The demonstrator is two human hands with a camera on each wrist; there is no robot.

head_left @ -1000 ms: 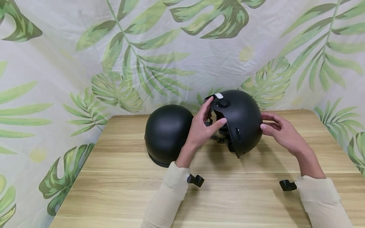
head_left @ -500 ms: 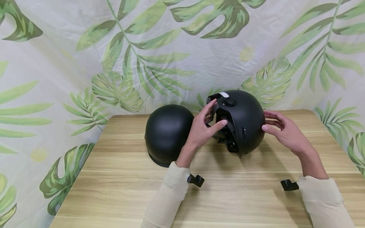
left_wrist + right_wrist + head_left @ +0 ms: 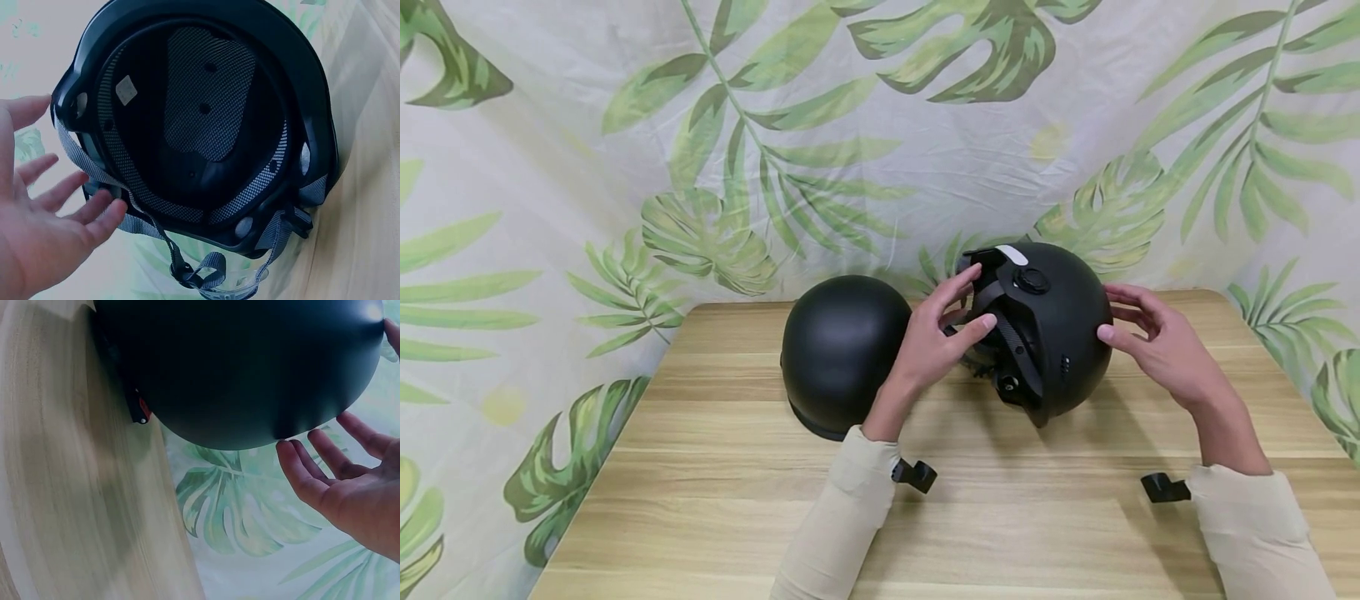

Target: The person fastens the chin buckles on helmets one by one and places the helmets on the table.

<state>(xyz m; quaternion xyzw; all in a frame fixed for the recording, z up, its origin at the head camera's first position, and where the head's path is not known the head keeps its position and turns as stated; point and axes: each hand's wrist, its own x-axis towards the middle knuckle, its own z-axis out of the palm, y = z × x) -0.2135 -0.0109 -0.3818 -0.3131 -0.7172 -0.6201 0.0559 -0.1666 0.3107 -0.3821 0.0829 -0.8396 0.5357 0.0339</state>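
A black helmet is tilted on the right part of the table, its hollow side facing left. The lining and a grey chin strap show in the left wrist view. My left hand is at the opening with fingers spread; its thumb touches the rim in the left wrist view, and other fingertips are by the strap. My right hand rests extended fingertips against the rounded shell on the right. A second black helmet, smooth and dome up, stands left of my left hand.
The wood-grain table runs back to a leaf-print cloth. Black wrist mounts stick out from both sleeves. A clear plastic piece hangs below the tilted helmet's strap buckle.
The tilted helmet has turned so more of its inside and strap shows, and it has shifted slightly right. My right hand has moved a little right with it; my left hand has stayed almost still.
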